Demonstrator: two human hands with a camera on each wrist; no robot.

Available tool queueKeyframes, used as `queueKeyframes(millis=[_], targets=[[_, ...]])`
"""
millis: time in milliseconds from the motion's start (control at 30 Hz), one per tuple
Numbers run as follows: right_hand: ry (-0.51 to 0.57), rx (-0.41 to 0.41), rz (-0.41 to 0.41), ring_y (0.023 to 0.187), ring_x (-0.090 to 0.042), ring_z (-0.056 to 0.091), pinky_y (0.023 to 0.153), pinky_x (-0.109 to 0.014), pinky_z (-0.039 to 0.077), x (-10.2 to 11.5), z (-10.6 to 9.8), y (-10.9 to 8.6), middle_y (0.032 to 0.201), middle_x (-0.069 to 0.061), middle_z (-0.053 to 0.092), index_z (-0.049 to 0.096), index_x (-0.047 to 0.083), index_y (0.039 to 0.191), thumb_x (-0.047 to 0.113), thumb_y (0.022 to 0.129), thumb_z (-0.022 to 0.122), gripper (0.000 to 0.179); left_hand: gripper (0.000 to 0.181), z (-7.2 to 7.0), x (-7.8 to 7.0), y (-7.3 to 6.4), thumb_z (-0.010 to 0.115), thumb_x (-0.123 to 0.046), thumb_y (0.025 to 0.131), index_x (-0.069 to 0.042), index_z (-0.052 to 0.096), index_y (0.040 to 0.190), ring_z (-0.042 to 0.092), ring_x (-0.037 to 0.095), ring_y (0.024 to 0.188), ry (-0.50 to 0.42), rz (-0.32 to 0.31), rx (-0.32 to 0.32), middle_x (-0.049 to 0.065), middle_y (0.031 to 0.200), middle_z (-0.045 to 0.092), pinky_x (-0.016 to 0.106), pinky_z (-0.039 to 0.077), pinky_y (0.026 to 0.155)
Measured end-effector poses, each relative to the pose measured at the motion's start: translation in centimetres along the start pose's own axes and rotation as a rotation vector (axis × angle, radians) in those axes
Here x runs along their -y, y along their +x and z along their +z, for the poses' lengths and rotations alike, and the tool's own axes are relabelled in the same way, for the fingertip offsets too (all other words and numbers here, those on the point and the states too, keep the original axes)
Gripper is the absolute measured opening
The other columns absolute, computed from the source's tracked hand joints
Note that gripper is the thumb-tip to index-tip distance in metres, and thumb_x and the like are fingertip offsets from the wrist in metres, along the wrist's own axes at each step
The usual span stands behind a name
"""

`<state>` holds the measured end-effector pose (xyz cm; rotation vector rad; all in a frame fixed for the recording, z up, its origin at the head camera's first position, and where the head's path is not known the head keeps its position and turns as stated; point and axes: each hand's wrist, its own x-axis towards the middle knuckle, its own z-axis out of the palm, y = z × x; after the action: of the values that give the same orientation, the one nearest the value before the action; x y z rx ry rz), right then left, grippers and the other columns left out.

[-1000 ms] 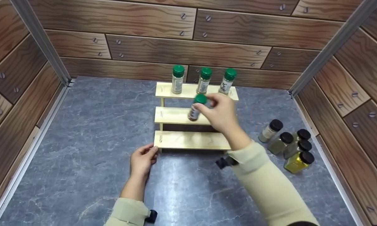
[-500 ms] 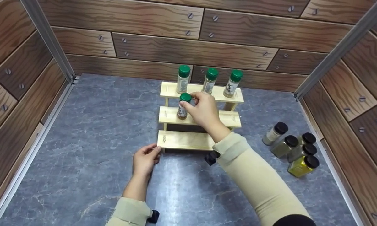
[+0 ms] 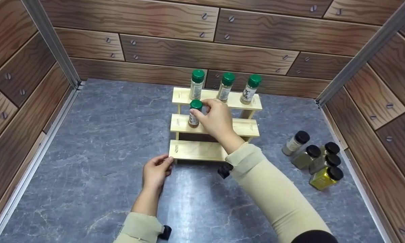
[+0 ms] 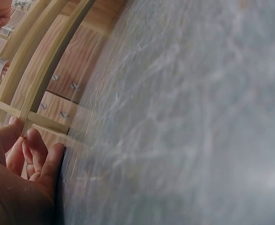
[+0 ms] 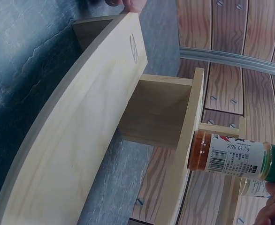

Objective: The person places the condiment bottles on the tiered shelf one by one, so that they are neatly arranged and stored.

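A three-tier wooden spice rack [image 3: 197, 151] stands on the grey marbled table. My left hand [image 3: 155, 172] grips its lower left front corner, thumb on the edge of the bottom shelf. With thumb and fingers, my right hand [image 3: 217, 118] holds a green-capped spice jar [image 3: 193, 120] by its cap, upright at the left part of the middle shelf. The right wrist view shows reddish-brown contents in this spice jar [image 5: 201, 150], its base right at the shelf board. Along the top shelf are three more green-capped jars: a left one [image 3: 196, 89], a middle one [image 3: 224, 91] and a right one [image 3: 249, 92].
Several black-capped jars stand grouped at the right on the table, among them a pale labelled one [image 3: 293, 145] and a yellow one [image 3: 320, 180]. Wood-patterned walls [image 3: 175, 50] enclose the back and sides, with metal rails [image 3: 49, 40] at the corners.
My right hand has carried the green-capped spice jar leftward and down onto the left part of the middle shelf. The left hand keeps its grip on the rack; the head view has shifted slightly.
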<state>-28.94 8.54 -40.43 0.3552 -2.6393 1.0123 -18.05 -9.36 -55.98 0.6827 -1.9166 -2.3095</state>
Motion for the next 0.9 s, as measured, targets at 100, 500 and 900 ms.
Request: queueKeyframes(millis=[100,500,900], targets=[[-0.012,0.000,0.006,0.077,-0.021,0.057,0.068,-0.036,0.047,0.0,-0.1,-0.2,0.086,-0.007,0.064,0.079,0.002,0.112,0.038,0.090,0.087,0.043,0.034,0.0,0.0,0.0,0.079,-0.004,0.095,0.013,0.070,0.123,0.067,0.016,0.073,-0.005,0.000,0.004,0.012,0.088,0.072,0.024,0.058,0.059],[-0.029,-0.115,0.023,0.085,-0.028,0.062,0.077,-0.042,0.053,-5.4,-5.3,-4.7,0.095,-0.014,0.070,0.077,0.000,0.120,0.030,0.085,0.092,0.049,0.033,0.0,0.0,0.2,0.078,-0.005,0.096,0.012,0.070,0.123,0.068,0.017,0.074,0.027,-0.010,-0.008,0.014,0.090,0.073,0.024,0.058,0.061],[-0.333,-0.323,0.389,0.092,-0.041,0.067,0.078,-0.056,0.050,-20.4,-19.6,-12.0,0.104,-0.026,0.071,0.074,-0.003,0.127,0.034,0.097,0.079,0.048,0.035,-0.2,0.1,0.3,0.078,-0.006,0.096,0.011,0.070,0.126,0.068,0.015,0.074,0.076,-0.015,-0.019,0.011,0.091,0.073,0.025,0.059,0.061]])
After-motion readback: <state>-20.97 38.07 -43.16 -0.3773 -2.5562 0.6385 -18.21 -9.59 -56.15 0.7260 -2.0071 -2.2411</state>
